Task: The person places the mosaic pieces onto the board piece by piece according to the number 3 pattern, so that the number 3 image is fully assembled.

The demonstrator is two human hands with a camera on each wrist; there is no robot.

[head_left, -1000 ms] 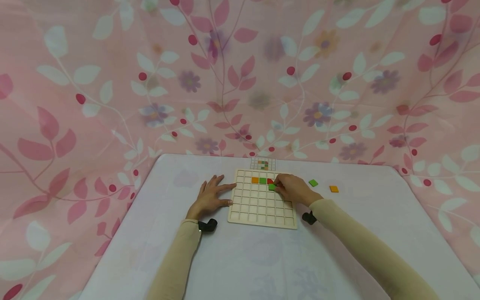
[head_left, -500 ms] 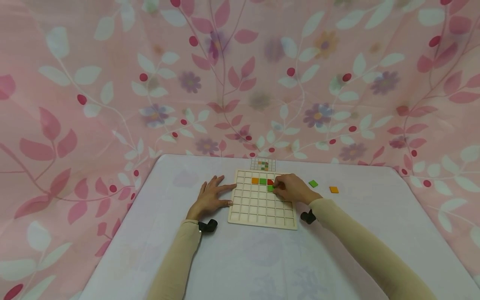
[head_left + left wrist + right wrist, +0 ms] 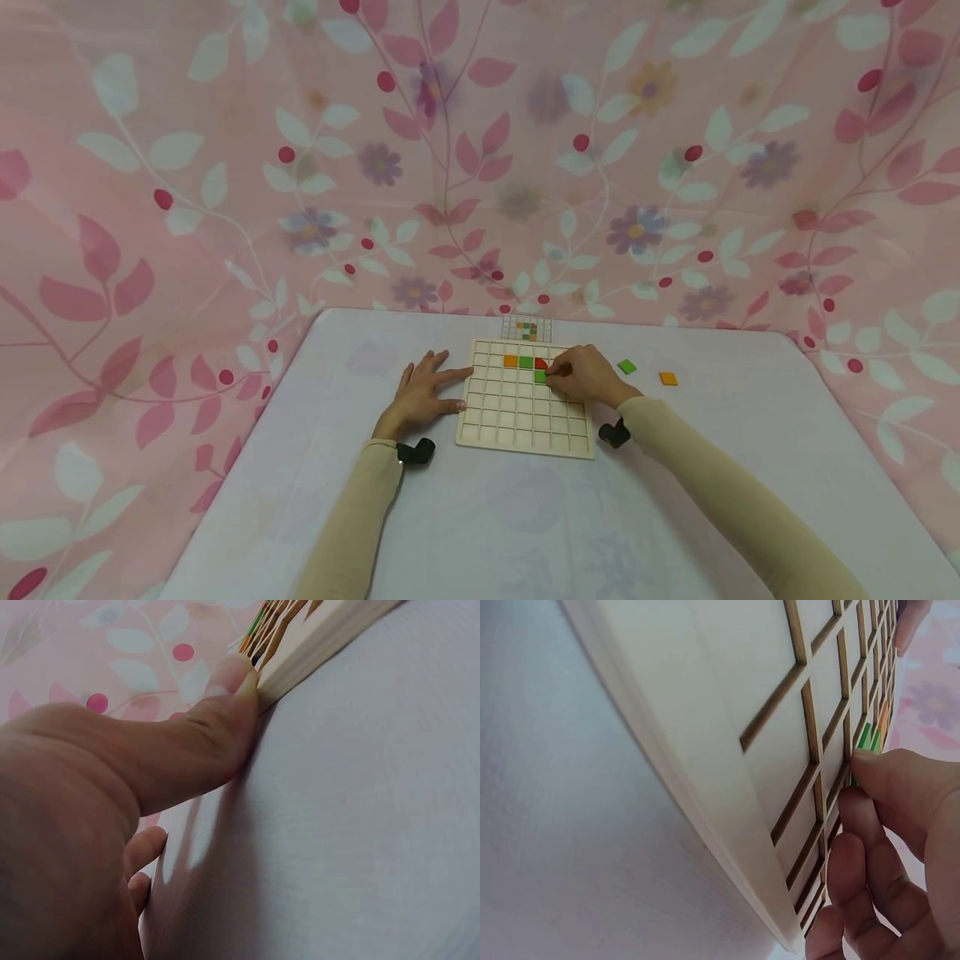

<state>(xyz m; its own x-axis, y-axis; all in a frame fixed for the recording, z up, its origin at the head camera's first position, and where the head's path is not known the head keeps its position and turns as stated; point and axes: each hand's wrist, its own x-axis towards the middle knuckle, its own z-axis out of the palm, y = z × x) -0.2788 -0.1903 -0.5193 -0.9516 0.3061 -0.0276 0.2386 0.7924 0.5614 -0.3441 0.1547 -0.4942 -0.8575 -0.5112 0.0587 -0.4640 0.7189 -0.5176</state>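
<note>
A wooden grid board (image 3: pixel 517 417) lies on the white table. In one row on it sit an orange tile (image 3: pixel 511 361), a green tile (image 3: pixel 526 362) and a red tile (image 3: pixel 540 364), partly covered by fingers. Below the red one is another green tile (image 3: pixel 540 377); the right hand (image 3: pixel 588 377) pinches its right edge between thumb and index finger, also seen with the right hand (image 3: pixel 900 825) in the right wrist view. The left hand (image 3: pixel 420 398) is spread beside the board, and in the left wrist view its thumb (image 3: pixel 217 720) touches the board's side (image 3: pixel 315 656).
To the right of the board lie a loose green tile (image 3: pixel 627 367) and an orange tile (image 3: pixel 668 378). Behind the board's far edge is a small card with a coloured grid pattern (image 3: pixel 527 328). A floral curtain (image 3: pixel 480 167) hangs behind the table.
The green tile at the right fingertips has shifted slightly left and toward the near side, into a cell below the red tile. The left hand has stayed in place.
</note>
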